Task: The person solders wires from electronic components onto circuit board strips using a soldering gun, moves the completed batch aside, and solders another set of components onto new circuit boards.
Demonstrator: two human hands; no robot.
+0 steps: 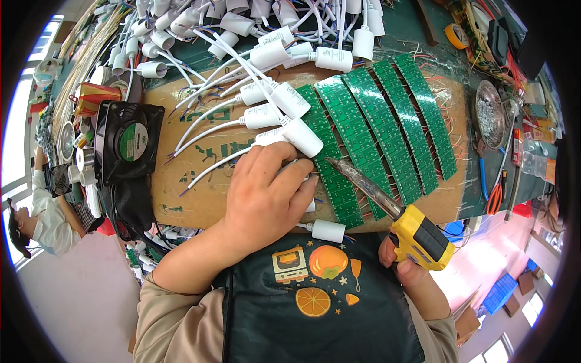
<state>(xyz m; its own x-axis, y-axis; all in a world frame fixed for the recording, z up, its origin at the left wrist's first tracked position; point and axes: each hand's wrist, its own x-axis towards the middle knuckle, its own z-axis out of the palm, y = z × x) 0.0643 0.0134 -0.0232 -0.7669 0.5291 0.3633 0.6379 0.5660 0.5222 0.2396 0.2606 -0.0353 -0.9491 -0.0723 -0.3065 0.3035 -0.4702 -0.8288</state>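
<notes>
The right hand [404, 266] has its fingers wrapped around the yellow handle of a soldering iron [426, 237], its tip by the leftmost circuit-board strip. The left hand [263, 190] has its fingers bent close together just below a white cylindrical housing [304, 138], left of the middle strip on the cardboard sheet [175, 202]; whether they grip anything (the knuckles hide it) I cannot tell.

The housing looks light, stiff and rather slippery, best taken around its barrel, since the cable should flex. The circuit-board strips [384, 130], near the cardboard's right edge, look thin and fragile, safest held by their long edges. The iron should be taken only by its handle, its shaft probably being hot.

Counted: one iron, five strips, one black fan [128, 142] at the cardboard's left edge, one tape roll [456, 36] toward the bench's [417, 49] far right corner. Housings overlap too much to count.
</notes>
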